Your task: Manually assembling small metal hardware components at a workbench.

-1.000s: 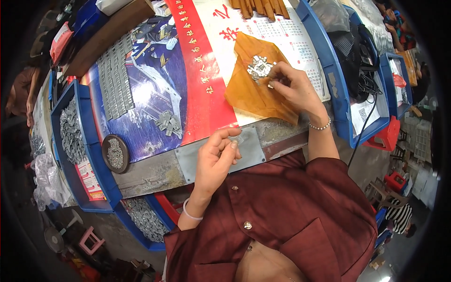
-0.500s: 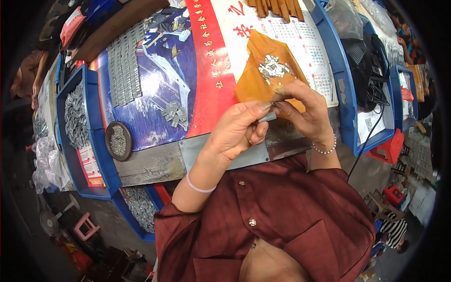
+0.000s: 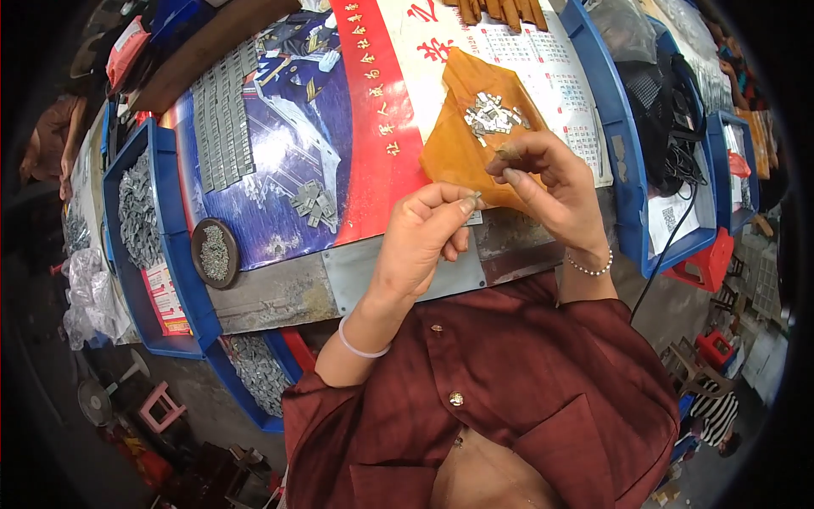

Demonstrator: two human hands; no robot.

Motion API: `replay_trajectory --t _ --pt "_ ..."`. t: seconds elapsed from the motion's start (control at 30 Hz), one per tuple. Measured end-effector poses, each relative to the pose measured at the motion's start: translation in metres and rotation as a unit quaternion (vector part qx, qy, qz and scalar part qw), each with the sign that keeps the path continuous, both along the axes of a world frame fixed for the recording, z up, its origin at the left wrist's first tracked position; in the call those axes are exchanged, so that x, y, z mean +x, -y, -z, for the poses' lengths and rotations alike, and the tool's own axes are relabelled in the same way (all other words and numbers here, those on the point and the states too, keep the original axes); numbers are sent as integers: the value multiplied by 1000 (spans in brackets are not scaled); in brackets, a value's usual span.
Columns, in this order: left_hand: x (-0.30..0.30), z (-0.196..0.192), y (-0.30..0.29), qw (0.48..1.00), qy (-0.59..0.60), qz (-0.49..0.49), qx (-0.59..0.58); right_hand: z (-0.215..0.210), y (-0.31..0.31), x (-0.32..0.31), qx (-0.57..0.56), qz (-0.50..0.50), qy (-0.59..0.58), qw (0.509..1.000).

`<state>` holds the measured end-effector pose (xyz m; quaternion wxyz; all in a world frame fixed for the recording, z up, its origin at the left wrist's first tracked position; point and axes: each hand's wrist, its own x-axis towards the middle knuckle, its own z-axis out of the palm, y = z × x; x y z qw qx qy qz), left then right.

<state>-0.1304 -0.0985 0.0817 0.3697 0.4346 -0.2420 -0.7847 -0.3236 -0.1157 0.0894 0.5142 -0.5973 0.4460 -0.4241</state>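
My left hand [image 3: 424, 231] is closed in a pinch on a small grey piece [image 3: 476, 217], mostly hidden by the fingers. Just to its right, my right hand [image 3: 555, 188] is raised with thumb and forefinger apart; nothing shows between them. Its forefinger tip has a tan covering [image 3: 508, 153]. Beyond both hands, an amber sheet [image 3: 458, 93] lies on the table bearing a heap of small silvery flat pieces [image 3: 493, 115]. To the left is a loose pile of grey pieces [image 3: 315, 206]. Farther left, similar grey pieces stand in neat rows [image 3: 222, 127].
A round dark dish [image 3: 202, 268] of tiny metal parts sits at the table's left front. Beside it stands a blue tray [image 3: 181, 246] of grey pieces; another blue bin [image 3: 280, 416] is lower down. At right, a blue tray [image 3: 630, 216] holds a black bag [image 3: 649, 102]. Brown sticks [image 3: 500, 13] lie at the back.
My right hand has drawn back from the left hand, and its thumb and forefinger have parted. The left hand keeps its pinch, with less of the grey piece showing.
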Motion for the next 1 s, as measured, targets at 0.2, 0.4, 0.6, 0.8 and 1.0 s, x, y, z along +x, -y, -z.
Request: replay_trajectory --t 0.2,0.4,0.6,0.8,1.0 --pt "10 5 -13 992 89 18 -90 3 -4 14 118 -31 115 986" --pt "10 3 -19 980 152 -3 -127 2 -6 24 160 -47 91 982" --pt "9 5 -24 972 179 -1 -152 8 -7 29 70 -49 23 996" --pt "11 4 -27 969 175 -20 -173 4 -9 31 147 -6 140 979" --pt "14 13 -32 953 210 -25 -217 4 -16 40 81 19 54 995"
